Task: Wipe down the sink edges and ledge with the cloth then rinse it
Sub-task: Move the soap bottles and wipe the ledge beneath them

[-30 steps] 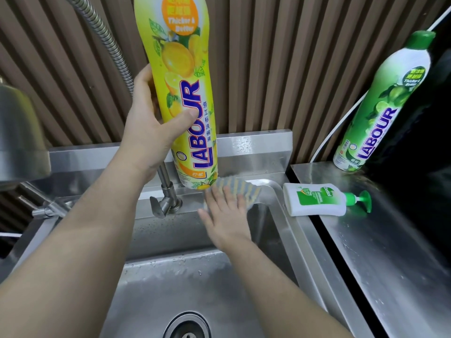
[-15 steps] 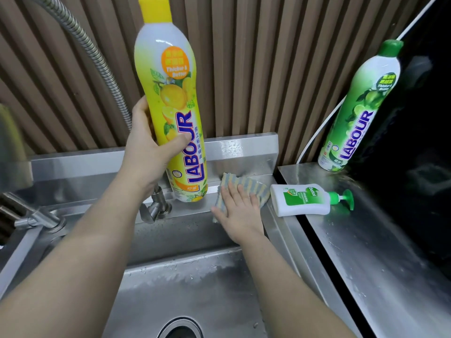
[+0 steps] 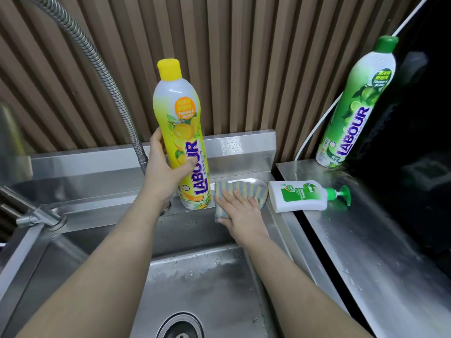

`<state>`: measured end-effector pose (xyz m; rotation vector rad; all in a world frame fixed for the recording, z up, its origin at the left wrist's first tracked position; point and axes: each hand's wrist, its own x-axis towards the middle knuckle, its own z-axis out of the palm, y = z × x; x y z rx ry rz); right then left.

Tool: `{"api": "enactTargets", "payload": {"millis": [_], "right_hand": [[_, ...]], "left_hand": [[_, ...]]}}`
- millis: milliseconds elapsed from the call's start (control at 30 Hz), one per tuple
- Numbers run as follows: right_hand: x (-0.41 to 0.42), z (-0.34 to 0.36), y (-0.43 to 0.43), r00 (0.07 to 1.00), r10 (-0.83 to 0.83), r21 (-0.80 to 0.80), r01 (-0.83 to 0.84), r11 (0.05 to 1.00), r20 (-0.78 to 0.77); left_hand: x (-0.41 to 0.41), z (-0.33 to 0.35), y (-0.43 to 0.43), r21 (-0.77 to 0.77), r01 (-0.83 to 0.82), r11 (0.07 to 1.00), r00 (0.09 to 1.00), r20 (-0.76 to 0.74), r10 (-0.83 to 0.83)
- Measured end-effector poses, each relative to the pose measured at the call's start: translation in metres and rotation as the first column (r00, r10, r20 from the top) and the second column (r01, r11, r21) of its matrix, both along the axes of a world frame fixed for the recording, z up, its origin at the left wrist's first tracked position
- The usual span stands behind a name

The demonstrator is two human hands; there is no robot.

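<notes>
A striped blue-and-yellow cloth (image 3: 240,187) lies on the steel ledge (image 3: 97,206) at the sink's back right corner. My right hand (image 3: 240,212) presses flat on the cloth, fingers spread over it, thumb at its lower left corner. My left hand (image 3: 164,172) grips a tall yellow LABOUR bottle (image 3: 181,132), upright just left of the cloth, its base at the ledge. The steel sink basin (image 3: 202,284) lies below, wet with droplets, its drain (image 3: 181,328) at the bottom edge.
A white Dettol pump bottle (image 3: 299,196) lies on its side right of the cloth. A green LABOUR bottle (image 3: 356,106) stands on the wet right counter (image 3: 380,252). A flexible tap hose (image 3: 97,67) arcs down at left; a tap handle (image 3: 36,215) sits on the left ledge.
The yellow bottle has come down to the ledge in my left hand. My right hand has slid the cloth right along the ledge towards the Dettol bottle.
</notes>
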<state>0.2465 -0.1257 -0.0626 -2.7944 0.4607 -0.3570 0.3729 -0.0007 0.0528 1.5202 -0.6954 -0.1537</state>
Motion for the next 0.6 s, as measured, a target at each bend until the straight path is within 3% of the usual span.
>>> {"api": "enactTargets", "payload": {"millis": [167, 367, 467, 533, 600], "right_hand": [[0.001, 0.003, 0.001, 0.999, -0.004, 0.015, 0.005, 1.0, -0.038], [-0.006, 0.011, 0.004, 0.995, 0.001, 0.071, 0.006, 0.997, -0.098], [-0.015, 0.018, 0.009, 1.0, 0.0, 0.268, 0.006, 0.963, -0.022], [-0.028, 0.032, 0.013, 0.995, -0.052, 0.592, -0.011, 0.806, 0.088], [-0.043, 0.048, 0.016, 0.98, -0.119, 0.853, -0.077, 0.516, 0.16]], "left_hand": [[0.008, -0.005, 0.005, 0.027, 0.052, 0.998, 0.999, 0.004, -0.052], [-0.007, -0.017, 0.012, -0.042, 0.066, 0.997, 0.99, -0.125, -0.071], [-0.024, -0.025, 0.022, -0.131, 0.109, 0.985, 0.968, -0.21, -0.136], [-0.041, -0.031, 0.033, -0.18, 0.03, 0.983, 0.972, -0.224, -0.071], [-0.055, -0.036, 0.043, -0.232, -0.106, 0.967, 0.978, -0.2, 0.059]]}}
